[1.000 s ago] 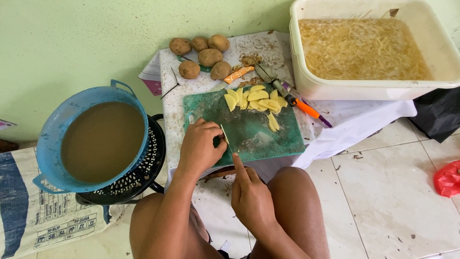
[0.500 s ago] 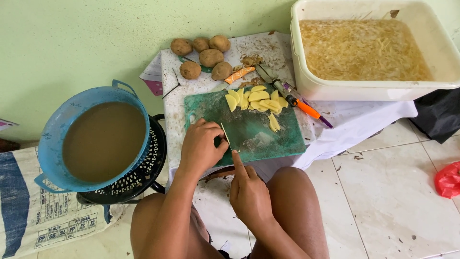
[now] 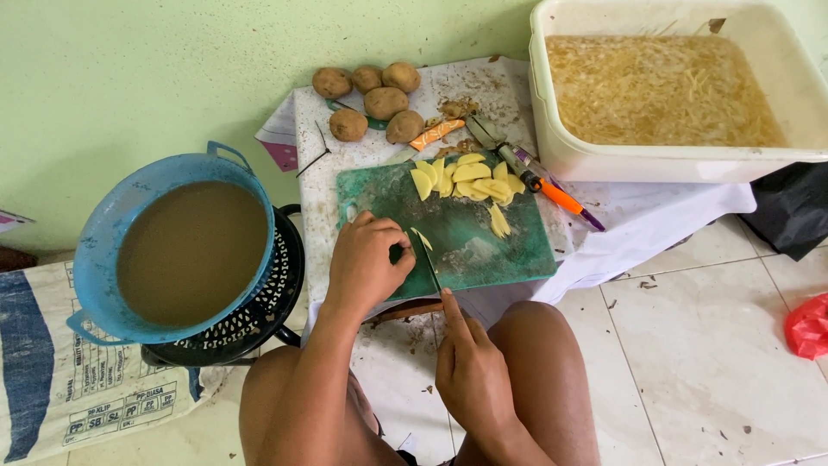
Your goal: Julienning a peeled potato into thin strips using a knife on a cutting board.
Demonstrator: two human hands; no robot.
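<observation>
Slicing is mid-batch. Left hand (image 3: 366,263) is curled shut over a potato piece at the near-left of the green cutting board (image 3: 470,246); most of that piece is hidden, only a pale sliver shows by the fingertips, so how much of it is left is unclear. Right hand (image 3: 470,371) is closed on a knife (image 3: 426,256), forefinger along the spine, blade down beside the left fingers. Done: a pile of yellow slices (image 3: 470,179) at the board's far edge, and a white tub (image 3: 552,129) far right, full of shredded potato in water. Left: five whole unpeeled potatoes (image 3: 369,99) on the far side.
</observation>
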